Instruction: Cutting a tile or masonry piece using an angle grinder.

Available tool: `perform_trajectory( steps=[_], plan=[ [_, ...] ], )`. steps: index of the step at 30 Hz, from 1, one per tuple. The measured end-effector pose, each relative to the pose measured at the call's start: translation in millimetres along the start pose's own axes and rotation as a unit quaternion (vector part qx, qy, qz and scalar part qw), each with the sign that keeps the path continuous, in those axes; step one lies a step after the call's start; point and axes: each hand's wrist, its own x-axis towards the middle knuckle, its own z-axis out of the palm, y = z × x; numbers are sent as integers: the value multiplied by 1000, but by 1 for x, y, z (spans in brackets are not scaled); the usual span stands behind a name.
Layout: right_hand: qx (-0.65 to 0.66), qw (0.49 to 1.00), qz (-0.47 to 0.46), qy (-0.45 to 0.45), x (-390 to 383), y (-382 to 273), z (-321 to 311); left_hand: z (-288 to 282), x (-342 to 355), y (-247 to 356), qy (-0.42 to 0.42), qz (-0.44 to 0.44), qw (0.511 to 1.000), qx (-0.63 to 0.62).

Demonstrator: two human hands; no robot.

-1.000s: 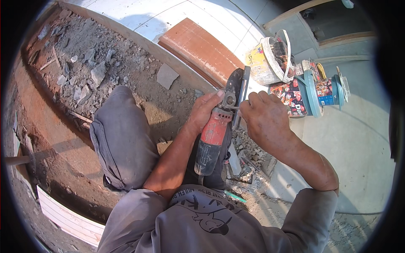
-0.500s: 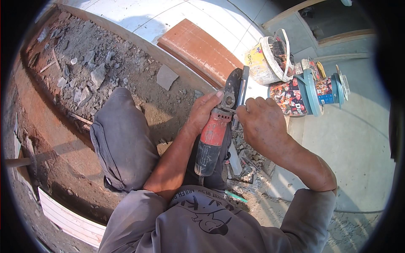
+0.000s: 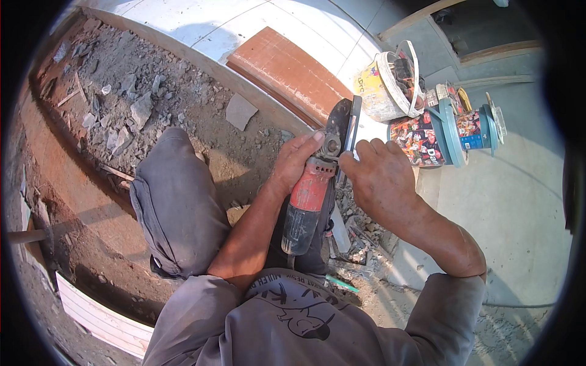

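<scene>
An angle grinder (image 3: 308, 195) with a red and black body lies lengthwise before me, its head pointing away and its cord end near my shirt. My left hand (image 3: 298, 160) is closed round the left side of the gear head, thumb up by the round metal fitting. A dark guard (image 3: 337, 119) and a disc seen edge-on (image 3: 353, 124) stick out at the far end. On the right, my right hand (image 3: 381, 174) is closed, knuckles up, beside the disc and head. Its fingertips pinch close to the grinder's neck; whatever they hold is hidden.
Broken rubble (image 3: 141, 110) fills the dirt trench at left, near my bent knee (image 3: 177, 201). Brown panels (image 3: 287, 70) rest on white tiles ahead. A tool-filled white bucket (image 3: 375, 91) and a teal-rimmed bucket (image 3: 448, 131) stand at right.
My right hand's fingers have shifted slightly beside the grinder's head. The left hand and the grinder stay in place.
</scene>
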Motion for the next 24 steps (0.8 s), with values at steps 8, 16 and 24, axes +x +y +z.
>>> perform_trajectory(
  steps=[8, 16, 24],
  plan=[
    [41, 998, 18, -45, 1, -1, 1, 1, -1, 1, -2, 5, 1000, -8],
    [27, 998, 23, -45, 1, 1, -2, 1, 1, -2, -7, 3, 1000, -1],
    [16, 999, -50, -1, 0, 4, 0, 0, -1, 1, -11, 2, 1000, 7]
  ],
)
